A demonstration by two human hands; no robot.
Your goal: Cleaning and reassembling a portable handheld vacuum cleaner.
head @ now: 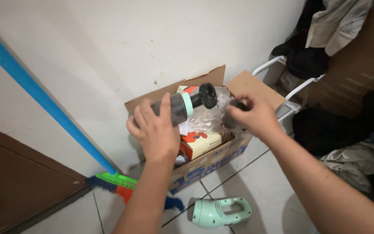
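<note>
Over the open cardboard box by the wall, left hand was wrapped around a dark cylinder, probably light rigid plastic best held mid-body, while right hand pinched crinkly clear plastic.

A cluttered corner of a home

A broom leaned on the white wall, beside a cardboard box on tiled floor and heaped clothes.

Blue-handled broom against wall, mint handheld device on tiles, clothes — perhaps on a rack
</note>
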